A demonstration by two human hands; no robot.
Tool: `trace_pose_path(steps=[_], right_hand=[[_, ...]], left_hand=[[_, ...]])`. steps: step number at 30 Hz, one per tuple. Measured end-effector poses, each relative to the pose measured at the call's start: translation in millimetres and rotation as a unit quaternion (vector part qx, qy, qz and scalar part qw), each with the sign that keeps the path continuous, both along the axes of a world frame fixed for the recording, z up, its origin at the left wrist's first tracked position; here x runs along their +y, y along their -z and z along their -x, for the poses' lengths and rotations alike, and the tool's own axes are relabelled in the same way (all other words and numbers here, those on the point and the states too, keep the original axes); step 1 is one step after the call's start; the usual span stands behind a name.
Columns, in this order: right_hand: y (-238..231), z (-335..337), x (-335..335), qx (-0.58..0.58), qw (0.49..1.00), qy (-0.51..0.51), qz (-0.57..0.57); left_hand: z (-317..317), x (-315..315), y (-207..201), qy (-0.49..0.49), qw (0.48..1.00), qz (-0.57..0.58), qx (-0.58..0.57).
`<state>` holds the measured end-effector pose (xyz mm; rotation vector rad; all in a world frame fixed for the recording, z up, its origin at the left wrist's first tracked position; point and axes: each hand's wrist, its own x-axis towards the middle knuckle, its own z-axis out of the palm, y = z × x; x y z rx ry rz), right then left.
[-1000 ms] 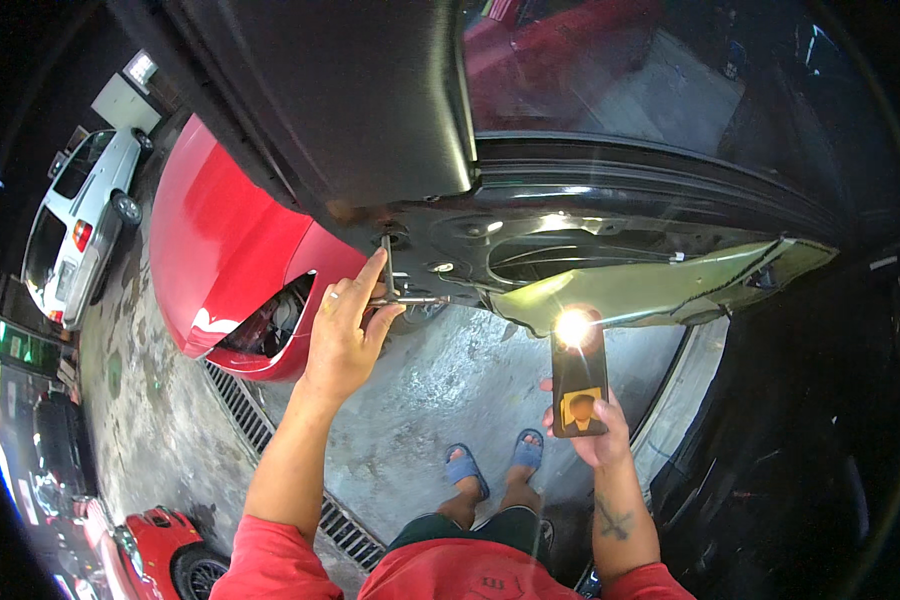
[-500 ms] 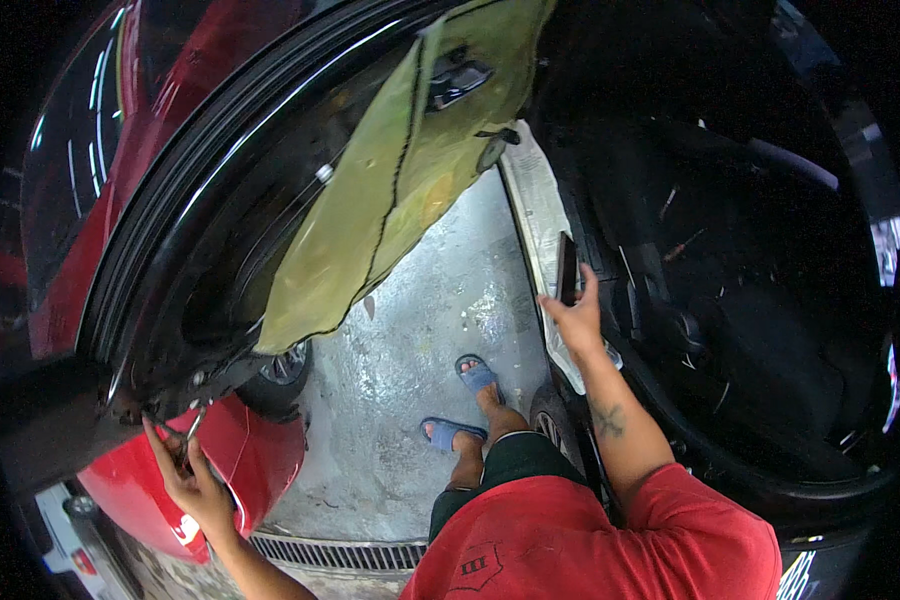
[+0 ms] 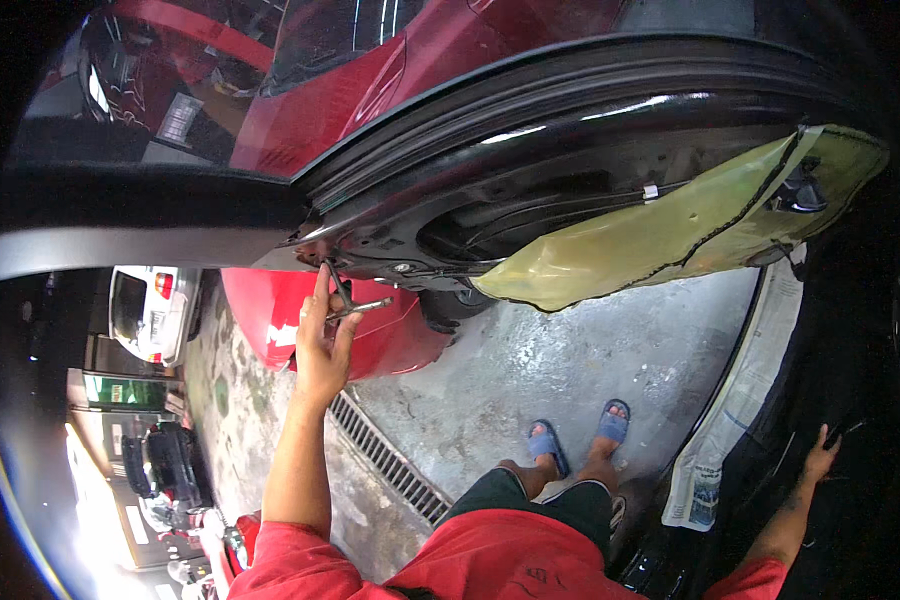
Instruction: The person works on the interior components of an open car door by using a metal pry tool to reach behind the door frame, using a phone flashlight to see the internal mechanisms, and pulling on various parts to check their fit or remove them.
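Observation:
My left hand [image 3: 320,350] is closed around a branching metal socket wrench [image 3: 370,305]. One arm of the wrench points up at the edge of the open car door [image 3: 530,150], and another sticks out to the right. The door's inner trim is off, and a yellowish plastic sheet [image 3: 620,245] with a black sealant line hangs from its bare metal. At the far right my right hand [image 3: 820,462] reaches into the dark car interior, its fingers apart. I make out nothing held in it, though shadow hides part of it.
Newspaper [image 3: 735,410] covers the door sill. Behind the door stands a red car [image 3: 400,345]. A drain grate [image 3: 390,455] crosses the floor left of my sandalled feet. A white car [image 3: 155,310] and a motorcycle [image 3: 175,475] stand further left.
The view has swung left. My right hand has moved from over the sill into the car interior, and the dark flat object it held no longer shows. My left hand stays at the door edge.

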<state>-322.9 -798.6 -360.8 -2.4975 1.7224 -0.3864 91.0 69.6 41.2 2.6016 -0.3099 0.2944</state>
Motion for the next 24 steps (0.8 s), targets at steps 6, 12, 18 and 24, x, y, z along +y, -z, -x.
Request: trace_pose_path(steps=[6,12,18,24], right_hand=[[-50,-69,72,0.015,0.966,0.023,0.255],[-146,-230,339,-0.471,0.874,-0.114,-0.036],[-349,-405,580,-0.510,0.519,-0.540,-0.422],[-350,-462,609,-0.476,0.489,-0.533,-0.500]], left_hand=[[3,-9,-13,0.000,0.995,-0.089,-0.044],[-2,-21,-12,0.010,0.996,-0.081,-0.042],[-8,13,-1,0.070,0.991,-0.078,-0.080],[-17,12,-15,0.134,0.980,-0.071,-0.130]])
